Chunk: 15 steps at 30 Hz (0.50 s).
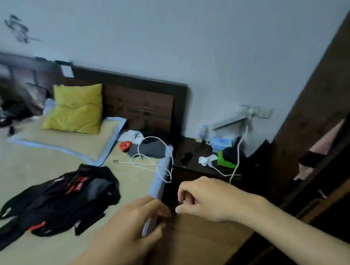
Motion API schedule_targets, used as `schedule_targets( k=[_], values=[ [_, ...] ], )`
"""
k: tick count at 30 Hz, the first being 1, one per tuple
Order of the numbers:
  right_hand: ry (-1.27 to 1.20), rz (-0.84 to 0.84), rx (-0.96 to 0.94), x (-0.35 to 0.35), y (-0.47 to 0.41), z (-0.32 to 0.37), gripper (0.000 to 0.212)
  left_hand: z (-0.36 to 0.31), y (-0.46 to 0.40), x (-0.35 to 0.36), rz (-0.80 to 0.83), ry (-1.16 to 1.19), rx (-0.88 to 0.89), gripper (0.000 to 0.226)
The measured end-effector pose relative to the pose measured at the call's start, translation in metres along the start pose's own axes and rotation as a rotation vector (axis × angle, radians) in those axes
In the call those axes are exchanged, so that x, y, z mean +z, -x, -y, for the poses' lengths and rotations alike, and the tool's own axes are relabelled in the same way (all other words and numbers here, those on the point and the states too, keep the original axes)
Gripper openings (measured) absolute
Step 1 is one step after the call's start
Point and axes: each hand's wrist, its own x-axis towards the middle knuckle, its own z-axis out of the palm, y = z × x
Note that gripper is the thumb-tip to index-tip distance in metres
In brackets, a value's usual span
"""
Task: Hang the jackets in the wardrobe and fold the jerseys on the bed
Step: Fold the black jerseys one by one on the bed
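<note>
Two hands are seen held together just off the near edge of the bed point(5, 171), over the gap beside it. The left hand point(134, 225) is curled, its fingertips brought together, and the right hand point(202, 198) is loosely curled beside it; whether anything is pinched between them cannot be told through the blur. A heap of black-and-red garments point(56, 201) is left unfolded on the bed, well apart from both hands. A white cable point(151, 163) is draped over the bed's corner, near the heap. It is judged that the cable could be snagged and dragged off when the garments are lifted. The wardrobe point(326, 99) stands beyond the bed.
</note>
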Motion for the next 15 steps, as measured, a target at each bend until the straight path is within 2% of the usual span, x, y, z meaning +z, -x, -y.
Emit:
schedule_targets(
  k=[3, 8, 15],
  values=[
    [0.009, 0.142, -0.077, 0.016, -0.076, 0.044, 0.035, 0.062, 0.057, -0.012, -0.077, -0.008, -0.293, 0.011],
    [0.09, 0.295, -0.188, 0.062, -0.189, 0.095, 0.04, 0.135, 0.124, -0.02, -0.214, 0.051, -0.649, 0.017],
    [0.118, 0.452, -0.315, 0.14, -0.346, 0.129, 0.038, 0.218, 0.142, -0.009, -0.349, 0.085, -0.985, 0.016]
  ],
)
